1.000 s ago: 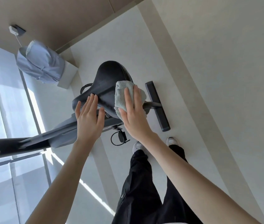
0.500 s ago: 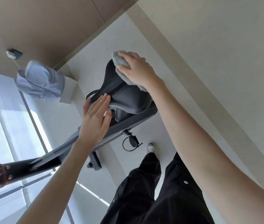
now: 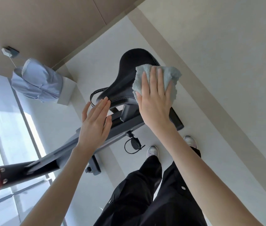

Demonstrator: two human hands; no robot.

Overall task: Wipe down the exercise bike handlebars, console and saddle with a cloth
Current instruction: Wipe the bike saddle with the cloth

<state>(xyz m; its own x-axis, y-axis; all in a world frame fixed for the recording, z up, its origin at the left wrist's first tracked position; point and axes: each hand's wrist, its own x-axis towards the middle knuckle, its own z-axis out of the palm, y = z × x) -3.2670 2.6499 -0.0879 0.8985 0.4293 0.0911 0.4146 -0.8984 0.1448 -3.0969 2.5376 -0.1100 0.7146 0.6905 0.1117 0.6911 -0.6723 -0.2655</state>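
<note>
The black saddle (image 3: 129,74) of the exercise bike sits in the middle of the view, wide end far from me. My right hand (image 3: 155,101) lies flat on a light blue cloth (image 3: 169,75) and presses it against the saddle's near right side. My left hand (image 3: 94,123) is flat with fingers together, fingertips touching the saddle's narrow nose. The grey bike frame (image 3: 50,159) runs from under the saddle to the lower left. Handlebars and console are out of view.
A pale blue garment (image 3: 36,80) is draped over a white box by the wall at left. A window fills the left side. A pedal with strap (image 3: 134,144) hangs below the frame. My black trousers and white shoes (image 3: 152,151) stand on the light floor.
My right hand has drawn the cloth back from the saddle's far wide end to its near right side. My left hand stays at the nose.
</note>
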